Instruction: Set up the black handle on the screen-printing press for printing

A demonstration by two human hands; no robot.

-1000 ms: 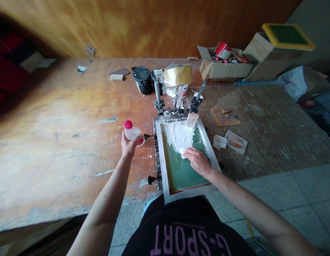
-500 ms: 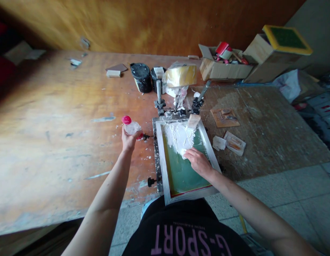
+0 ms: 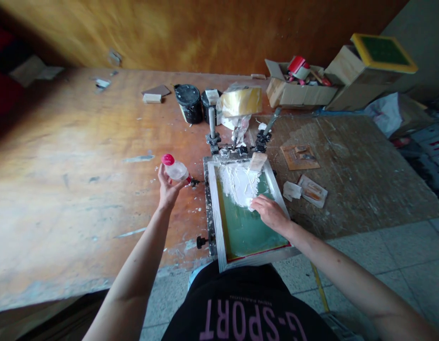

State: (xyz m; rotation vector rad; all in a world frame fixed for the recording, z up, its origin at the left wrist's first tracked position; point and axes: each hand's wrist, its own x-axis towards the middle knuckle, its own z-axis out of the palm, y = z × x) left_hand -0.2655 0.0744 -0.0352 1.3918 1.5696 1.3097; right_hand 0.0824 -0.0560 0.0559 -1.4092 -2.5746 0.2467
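Note:
My left hand (image 3: 168, 193) is closed around a clear plastic bottle (image 3: 176, 171) with a pinkish-red cap, held tilted over the table left of the frame. My right hand (image 3: 271, 214) is over the green mesh of a screen printing frame (image 3: 216, 213). Its fingers are pinched on a small white wad (image 3: 252, 204), cloth or paper; I cannot tell which. Thick white ink (image 3: 238, 184) is smeared across the upper part of the mesh. A wooden-handled squeegee (image 3: 258, 162) rests at the frame's top right corner.
Hinge clamps with upright rods (image 3: 212, 124) stand behind the frame. Black ink tubs (image 3: 188, 104) and a yellow wrapped roll (image 3: 241, 101) sit farther back. A cardboard box (image 3: 300, 92) of tools is at the back right. Stained scraps (image 3: 313, 190) lie right of the frame.
My right hand has shifted slightly right on the mesh, with the white wad in its fingers. My left hand has moved slightly left and turned the bottle a little.

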